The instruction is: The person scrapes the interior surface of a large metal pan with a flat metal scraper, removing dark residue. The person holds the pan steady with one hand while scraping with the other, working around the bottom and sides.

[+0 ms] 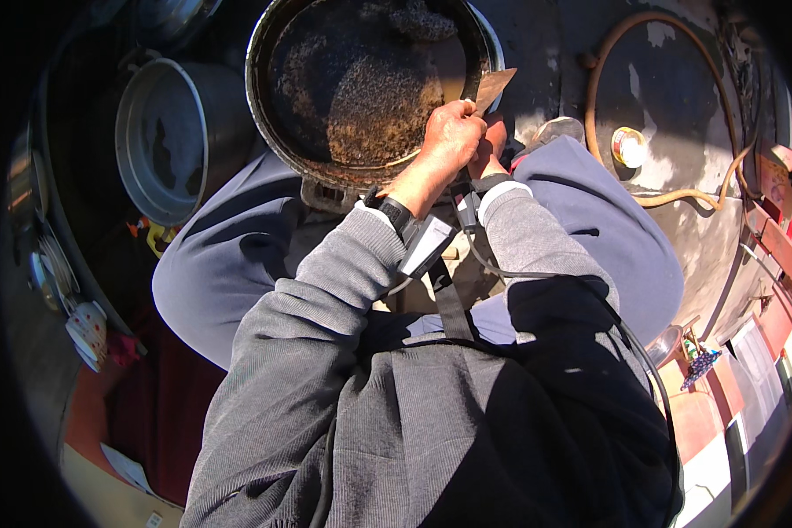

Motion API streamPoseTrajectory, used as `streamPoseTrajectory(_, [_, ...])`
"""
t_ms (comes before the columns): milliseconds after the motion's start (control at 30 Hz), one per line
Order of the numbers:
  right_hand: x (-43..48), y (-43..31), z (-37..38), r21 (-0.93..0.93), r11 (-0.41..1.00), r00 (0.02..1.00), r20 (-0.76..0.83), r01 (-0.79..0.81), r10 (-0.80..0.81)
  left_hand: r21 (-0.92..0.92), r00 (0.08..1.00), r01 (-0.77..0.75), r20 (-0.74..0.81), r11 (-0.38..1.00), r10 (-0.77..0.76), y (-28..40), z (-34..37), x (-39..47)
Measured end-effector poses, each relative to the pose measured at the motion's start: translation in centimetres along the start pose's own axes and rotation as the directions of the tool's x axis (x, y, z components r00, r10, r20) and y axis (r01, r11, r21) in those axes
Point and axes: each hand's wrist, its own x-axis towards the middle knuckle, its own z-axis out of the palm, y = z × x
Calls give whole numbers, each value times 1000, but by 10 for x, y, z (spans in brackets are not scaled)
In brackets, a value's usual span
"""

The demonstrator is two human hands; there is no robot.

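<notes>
A large round metal pan (369,99) sits before me between my knees, its inside caked with dark brown and black burnt residue. A darker clump (422,25) lies near its far side. My left hand (450,137) is closed over the pan's near right rim, its fingers at the base of a flat, scraper-like blade (495,89). That blade sticks out up and to the right; any handle is hidden by the hands. My right hand (493,140) is close against the left one, just below the blade. Its fingers are mostly covered, so its grip is unclear.
At left, a deep aluminium pot (162,142) lies tipped, beside a yellow-and-orange object (158,236). An orange-brown hose (594,99) loops over the concrete at right, around a small tin (629,147). A spotted cup (87,330) stands far left. A cable (633,336) runs along my right arm.
</notes>
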Motion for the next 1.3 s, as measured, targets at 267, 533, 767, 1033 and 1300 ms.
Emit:
streamPoseTrajectory(267, [-2, -24, 7, -328, 941, 985, -171, -81, 25, -170, 994, 106, 46, 980, -100, 14, -7, -1])
streamPoseTrajectory(533, [-2, -30, 8, -245, 954, 954, -281, -174, 102, -133, 989, 120, -66, 984, -130, 9, -24, 6])
streamPoseTrajectory(767, [32, 42, 22, -123, 977, 978, -92, 173, -185, -139, 999, 41, 12, 989, -40, 5, 4, -2])
streamPoseTrajectory(1033, [22, 22, 13, -78, 997, 996, -87, -9, 2, -246, 996, 84, 35, 966, -78, -1, -4, 4])
streamPoseTrajectory(1300, [-5, -18, 0, -189, 982, 996, -85, 10, -26, -97, 997, 79, 3, 992, -79, 7, -9, 8])
